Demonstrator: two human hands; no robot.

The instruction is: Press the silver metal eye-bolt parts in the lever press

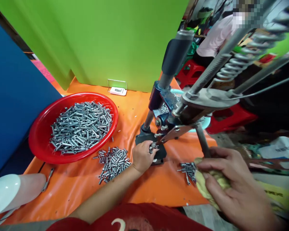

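My left hand [142,156] is closed in a pinch on small metal parts [153,147] at the base of a hand press [174,120]. The fingers partly hide these parts. My right hand [233,183] is wrapped round the press's lever [202,141], whose lower end is covered by the hand and a yellow cloth [203,183]. A loose heap of short metal sleeves [114,163] lies left of my left wrist. Between my hands, a smaller pile of longer metal pieces [188,170] rests on the orange table cover [163,189].
On the left stands a red basin [36,141] of many metal pieces. A white-topped lamp-like object [4,192] is at the near left corner. Green panel [106,41] closes off the back. Behind the press are a light-blue basket [204,123], red stools [190,72] and a seated person [214,38].
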